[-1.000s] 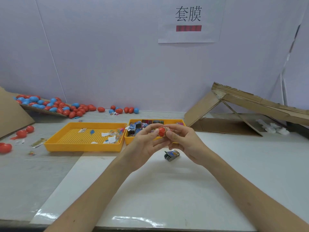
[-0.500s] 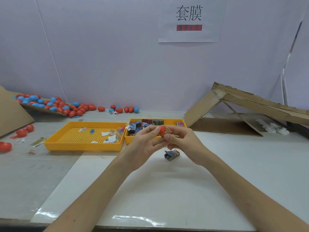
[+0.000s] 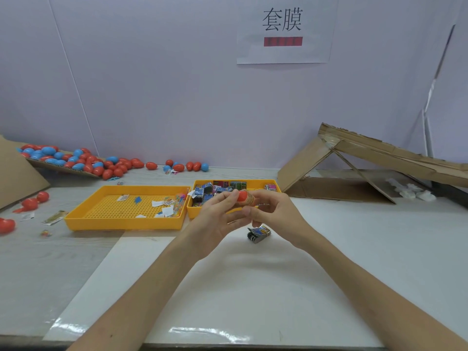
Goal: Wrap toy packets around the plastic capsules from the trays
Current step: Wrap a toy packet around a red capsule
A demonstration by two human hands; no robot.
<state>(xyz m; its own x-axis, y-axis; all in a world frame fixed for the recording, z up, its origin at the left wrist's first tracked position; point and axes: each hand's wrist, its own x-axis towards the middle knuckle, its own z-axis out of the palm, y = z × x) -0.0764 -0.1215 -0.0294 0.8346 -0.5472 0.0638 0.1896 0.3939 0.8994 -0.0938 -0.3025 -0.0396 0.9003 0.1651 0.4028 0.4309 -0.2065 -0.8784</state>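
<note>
Above the white mat (image 3: 228, 287), the head camera shows your two hands meeting just in front of the right yellow tray (image 3: 200, 213). Your left hand (image 3: 215, 220) pinches the bare end of a red capsule (image 3: 241, 196) between thumb and forefinger. Its other fingers lie loosely extended underneath. Your right hand (image 3: 276, 214) has its fingers curled round the capsule's other end, where a printed toy packet (image 3: 251, 200) sits wrapped against the plastic. Your fingers hide whether the wrap goes all the way round. The capsule is held in the air, tilted, with its red tip pointing left and away from you.

Below your right hand, a folded packet (image 3: 258, 234) lies on the mat, apart from both hands. The right tray holds a jumble of colourful packets (image 3: 217, 190). Just beside it, the left yellow tray (image 3: 121, 225) has a perforated floor with a few paper scraps and small bright pieces scattered on it.

Along the far left of the table (image 3: 38, 262), a heap of red and blue capsules (image 3: 76, 160) spills off a cardboard sheet – a few loose ones trail toward the middle. To the far right stands a cardboard ramp (image 3: 379, 158), and a paper sign (image 3: 283, 29) hangs on the wall.
</note>
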